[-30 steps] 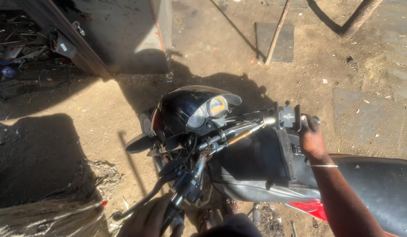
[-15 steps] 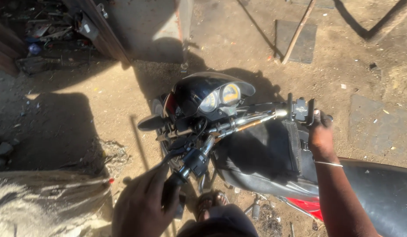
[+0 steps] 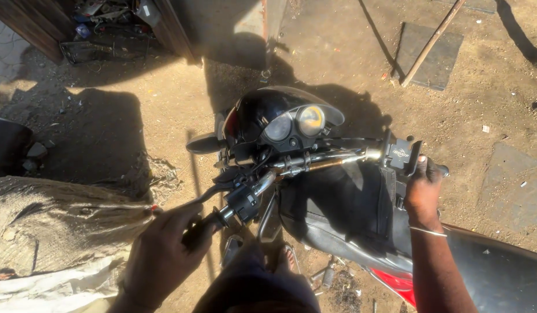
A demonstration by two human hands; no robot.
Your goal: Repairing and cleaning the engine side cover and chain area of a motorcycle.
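Left hand: the left hand (image 3: 164, 255) is wrapped around the black rubber left handlebar grip (image 3: 200, 229) at the near left, fingers curled over it.
Right hand: the right hand (image 3: 422, 188) is clasped on the right handlebar grip (image 3: 439, 170) at the right, a thin metal bangle (image 3: 428, 231) on its wrist.
Motorcycle: the black motorcycle with a red side panel (image 3: 338, 214) stands on sandy ground, its chrome handlebar (image 3: 320, 163) turned, running from near left to far right.
Front: the round dial cluster in the black headlight cowl (image 3: 294, 122) sits just beyond the bar.
Left side: a pale woven sack (image 3: 54, 226) lies near the left hand.
Far right: a thin wooden stick (image 3: 430, 42) lies across a dark flat stone slab (image 3: 445, 64).
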